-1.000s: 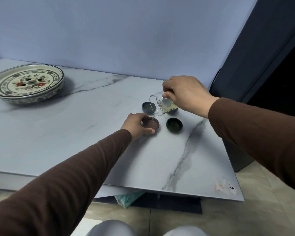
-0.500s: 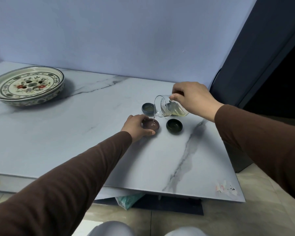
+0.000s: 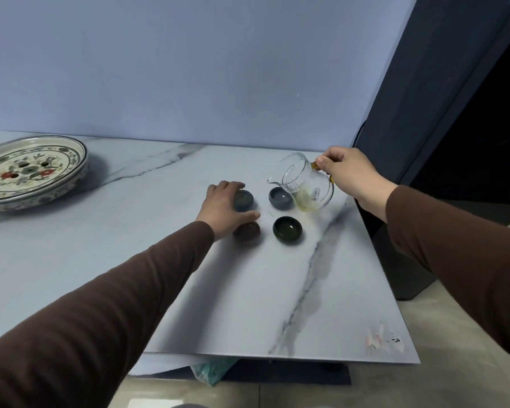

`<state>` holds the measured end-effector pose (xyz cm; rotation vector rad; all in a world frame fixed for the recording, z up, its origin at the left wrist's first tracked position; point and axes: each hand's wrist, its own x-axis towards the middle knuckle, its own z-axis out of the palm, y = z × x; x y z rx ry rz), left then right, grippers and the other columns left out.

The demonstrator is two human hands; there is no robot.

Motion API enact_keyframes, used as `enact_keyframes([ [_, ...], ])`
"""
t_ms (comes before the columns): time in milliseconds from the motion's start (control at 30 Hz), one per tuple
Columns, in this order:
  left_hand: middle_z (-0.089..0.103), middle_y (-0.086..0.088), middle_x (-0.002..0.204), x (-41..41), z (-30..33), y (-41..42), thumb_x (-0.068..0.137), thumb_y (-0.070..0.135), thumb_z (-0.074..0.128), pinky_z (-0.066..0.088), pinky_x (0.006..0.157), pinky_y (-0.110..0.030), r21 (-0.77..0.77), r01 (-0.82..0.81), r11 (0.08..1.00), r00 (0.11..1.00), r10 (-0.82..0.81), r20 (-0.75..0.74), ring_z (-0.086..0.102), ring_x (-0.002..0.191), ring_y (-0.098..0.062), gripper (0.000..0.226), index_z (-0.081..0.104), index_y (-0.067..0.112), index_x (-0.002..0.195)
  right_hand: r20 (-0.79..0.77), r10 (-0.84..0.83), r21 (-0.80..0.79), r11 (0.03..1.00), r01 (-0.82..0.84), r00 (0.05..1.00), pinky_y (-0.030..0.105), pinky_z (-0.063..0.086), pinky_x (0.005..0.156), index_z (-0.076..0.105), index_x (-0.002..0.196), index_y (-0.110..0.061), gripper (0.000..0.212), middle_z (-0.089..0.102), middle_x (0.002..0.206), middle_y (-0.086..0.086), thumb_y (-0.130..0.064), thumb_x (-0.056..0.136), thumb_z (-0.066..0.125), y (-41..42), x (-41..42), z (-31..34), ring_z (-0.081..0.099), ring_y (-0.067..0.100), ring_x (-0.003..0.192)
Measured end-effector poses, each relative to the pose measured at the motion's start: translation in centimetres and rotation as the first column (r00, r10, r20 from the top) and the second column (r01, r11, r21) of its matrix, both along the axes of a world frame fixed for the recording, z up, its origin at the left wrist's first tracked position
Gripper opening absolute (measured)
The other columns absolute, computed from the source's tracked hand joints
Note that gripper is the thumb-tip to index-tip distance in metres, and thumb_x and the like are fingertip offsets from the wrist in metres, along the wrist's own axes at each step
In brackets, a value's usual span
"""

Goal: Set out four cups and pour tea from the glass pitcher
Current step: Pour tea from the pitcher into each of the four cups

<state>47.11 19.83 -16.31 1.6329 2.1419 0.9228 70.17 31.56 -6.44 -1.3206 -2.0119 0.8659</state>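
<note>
Four small cups stand in a square on the marble table [image 3: 159, 290]: a teal cup [image 3: 245, 199] at the back left, a grey-blue cup [image 3: 280, 198] at the back right, a brown cup [image 3: 248, 233] at the front left, a dark green cup [image 3: 287, 227] at the front right. My left hand [image 3: 220, 206] wraps the teal cup, fingers on its left rim and thumb on its near side, above the brown cup. My right hand [image 3: 351, 175] holds the glass pitcher [image 3: 305, 184] by its handle, just right of the grey-blue cup. It is slightly tilted, spout to the left, with a little yellow tea inside.
A large flower-patterned plate [image 3: 33, 169] sits at the table's far left by the wall. The table's right edge runs close to the pitcher, with a dark cabinet [image 3: 409, 260] beyond it. A teal bag [image 3: 212, 371] lies under the front edge.
The pitcher has tipped back from pouring into the brown cup and moved right. My left hand left the brown cup and now grips the teal cup behind it.
</note>
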Motion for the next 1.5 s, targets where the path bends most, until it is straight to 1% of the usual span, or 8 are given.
enact_keyframes([
  [133, 0.053, -0.001, 0.132, 0.2, 1.4, 4.1, 0.075, 0.051, 0.073, 0.037, 0.106, -0.036, -0.067, 0.047, 0.997, 0.993, -0.054, -0.103, 0.034, 0.127, -0.024, 0.074, 0.049, 0.020, 0.138, 0.080, -0.036, 0.097, 0.995, 0.028, 0.996, 0.031, 0.039, 0.062, 0.069, 0.082, -0.021, 0.025, 0.064, 0.075, -0.005, -0.040, 0.092, 0.056, 1.6, 0.7, 0.7, 0.053, 0.016, 0.069],
  [267, 0.055, 0.000, 0.135, 0.7, 1.7, 7.8, 0.074, 0.059, 0.072, 0.038, 0.104, -0.037, -0.189, 0.100, 0.977, 0.961, -0.144, -0.235, 0.035, 0.129, -0.024, 0.079, 0.048, 0.022, 0.139, 0.204, -0.051, 0.166, 0.986, 0.017, 0.978, 0.030, 0.041, 0.065, 0.069, 0.088, -0.022, 0.023, 0.069, 0.086, -0.001, -0.038, 0.095, 0.054, 2.9, 1.0, 0.9, 0.061, 0.021, 0.082],
  [333, 0.056, 0.003, 0.136, 1.1, 1.5, 9.2, 0.073, 0.060, 0.071, 0.038, 0.104, -0.036, -0.244, 0.118, 0.963, 0.944, -0.185, -0.272, 0.034, 0.131, -0.022, 0.080, 0.048, 0.023, 0.140, 0.261, -0.048, 0.196, 0.981, -0.005, 0.964, 0.028, 0.037, 0.061, 0.069, 0.089, -0.022, 0.024, 0.067, 0.083, -0.001, -0.037, 0.096, 0.052, 3.4, 1.1, 0.9, 0.061, 0.021, 0.080],
  [467, 0.054, 0.003, 0.133, 1.7, 0.8, 10.6, 0.066, 0.063, 0.073, 0.041, 0.104, -0.036, -0.314, 0.119, 0.942, 0.958, -0.192, -0.213, 0.039, 0.129, -0.019, 0.084, 0.049, 0.029, 0.139, 0.351, -0.026, 0.241, 0.968, -0.063, 0.936, 0.026, 0.032, 0.056, 0.067, 0.089, -0.021, 0.023, 0.057, 0.071, -0.011, -0.035, 0.097, 0.051, 4.4, 1.0, 0.8, 0.054, 0.017, 0.074],
  [700, 0.043, 0.000, 0.112, 2.0, -0.2, 10.9, 0.062, 0.062, 0.074, 0.045, 0.095, -0.032, -0.306, 0.085, 0.948, 0.977, -0.140, -0.164, 0.053, 0.109, -0.025, 0.070, 0.060, 0.038, 0.126, 0.453, 0.003, 0.308, 0.938, -0.160, 0.891, 0.031, 0.036, 0.070, 0.065, 0.088, -0.020, 0.021, 0.063, 0.083, -0.003, -0.034, 0.097, 0.052, 5.4, 0.0, 0.9, 0.055, 0.023, 0.083],
  [967, 0.047, -0.002, 0.114, 1.9, -0.7, 11.2, 0.064, 0.061, 0.075, 0.045, 0.093, -0.031, -0.301, 0.085, 0.950, 0.978, -0.137, -0.160, 0.053, 0.107, -0.022, 0.065, 0.061, 0.038, 0.124, 0.535, 0.023, 0.392, 0.879, -0.272, 0.845, 0.032, 0.032, 0.069, 0.062, 0.088, -0.019, 0.018, 0.057, 0.086, -0.002, -0.033, 0.095, 0.054, 5.7, -1.5, 0.7, 0.052, 0.024, 0.083],
  [1267, 0.044, 0.001, 0.109, 1.9, -0.8, 11.3, 0.062, 0.064, 0.075, 0.045, 0.089, -0.031, -0.311, 0.068, 0.948, 0.981, -0.120, -0.153, 0.054, 0.105, -0.025, 0.066, 0.061, 0.043, 0.122, 0.616, 0.050, 0.458, 0.789, -0.410, 0.786, 0.037, 0.041, 0.074, 0.062, 0.095, -0.013, 0.020, 0.062, 0.097, 0.007, -0.030, 0.099, 0.051, 4.7, -2.8, 1.0, 0.055, 0.031, 0.093],
  [1500, 0.047, -0.001, 0.113, 1.8, -0.9, 11.3, 0.063, 0.064, 0.075, 0.046, 0.095, -0.033, -0.308, 0.071, 0.949, 0.980, -0.124, -0.155, 0.054, 0.105, -0.025, 0.067, 0.060, 0.042, 0.124, 0.629, 0.045, 0.486, 0.757, -0.438, 0.776, 0.034, 0.036, 0.069, 0.060, 0.095, -0.015, 0.019, 0.061, 0.096, 0.005, -0.031, 0.099, 0.051, 4.5, -3.2, 0.9, 0.053, 0.029, 0.091],
])
